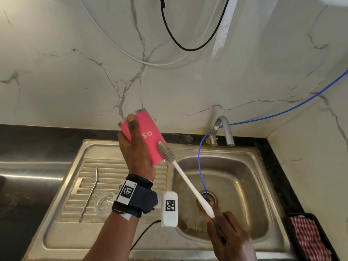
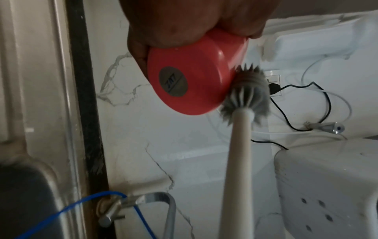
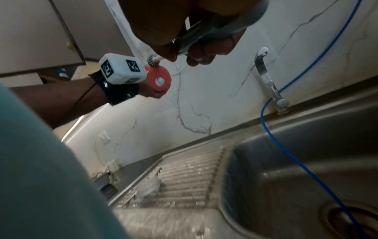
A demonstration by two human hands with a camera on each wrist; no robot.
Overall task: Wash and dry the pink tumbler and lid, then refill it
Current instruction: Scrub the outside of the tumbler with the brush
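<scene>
Tumbler (image 1: 148, 137): tilted above sink (image 1: 250, 159), left hand (image 1: 135, 153) fingers wrapped around it. Brush (image 1: 166, 152): bristles touching tumbler's side; right hand (image 1: 228, 236) fingers clasped its handle.

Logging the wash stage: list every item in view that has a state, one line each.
pink tumbler: lid off, tilted, held in left hand.
bottle brush: bristles against the tumbler's side, handle held in right hand.
clear lid: lying on the drainboard.
metal straw: lying on the drainboard.
tap: no water running.
</scene>
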